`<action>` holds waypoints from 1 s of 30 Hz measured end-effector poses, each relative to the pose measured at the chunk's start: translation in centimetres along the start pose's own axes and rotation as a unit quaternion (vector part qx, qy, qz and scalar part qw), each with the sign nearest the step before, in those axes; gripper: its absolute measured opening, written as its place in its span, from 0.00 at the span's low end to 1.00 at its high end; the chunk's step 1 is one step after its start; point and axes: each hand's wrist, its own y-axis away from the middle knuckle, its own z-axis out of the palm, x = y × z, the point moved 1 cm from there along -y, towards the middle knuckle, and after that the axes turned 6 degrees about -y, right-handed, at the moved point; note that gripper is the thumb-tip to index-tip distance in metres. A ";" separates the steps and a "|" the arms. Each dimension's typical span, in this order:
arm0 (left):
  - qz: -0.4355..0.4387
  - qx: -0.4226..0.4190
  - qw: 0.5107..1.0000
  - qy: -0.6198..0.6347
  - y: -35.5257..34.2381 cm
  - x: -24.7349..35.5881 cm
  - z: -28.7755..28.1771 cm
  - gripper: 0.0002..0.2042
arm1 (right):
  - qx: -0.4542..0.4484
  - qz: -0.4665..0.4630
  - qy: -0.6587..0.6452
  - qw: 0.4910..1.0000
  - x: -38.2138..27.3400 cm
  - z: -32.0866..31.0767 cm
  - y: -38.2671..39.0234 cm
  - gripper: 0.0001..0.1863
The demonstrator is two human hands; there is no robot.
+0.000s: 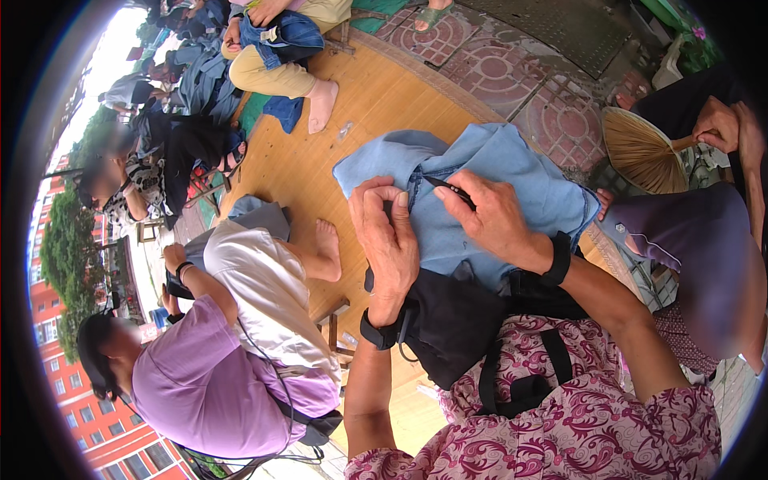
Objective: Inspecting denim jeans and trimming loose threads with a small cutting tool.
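A light blue denim garment (512,172) lies spread over my lap, with a darker seam line running down near its middle. My left hand (384,240) is closed at the garment's left part, its fingers bent and gripping the cloth beside the seam. Between the thumb and fingers of my right hand (492,220) is a small black pointed tool (450,189), perhaps thread snips. Its tip points left at the seam, close to my left fingertips. Most of the tool is hidden in my grip. Black cloth (452,320) covers my lap under the denim.
A tan mat (416,96) covers the ground ahead. At my left sits a person in a purple shirt (192,368). Farther off, another person holds dark blue denim (280,36). On the right, someone's hand holds a round straw-coloured fan (640,152). Patterned paving (496,64) borders the mat.
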 end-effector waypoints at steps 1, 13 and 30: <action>-0.001 0.004 1.000 0.003 0.1 -0.1 -0.1 0.04 | 0.021 0.029 -0.048 0.998 -0.2 -0.6 -0.2 0.14; 0.004 0.112 0.987 -0.117 -1.0 -1.1 -3.8 0.05 | 0.114 0.197 -0.144 0.963 2.9 -7.6 0.1 0.19; -0.272 0.088 0.958 -0.034 3.2 -10.6 -8.1 0.26 | 0.063 0.178 -0.091 0.978 5.4 -9.1 3.7 0.19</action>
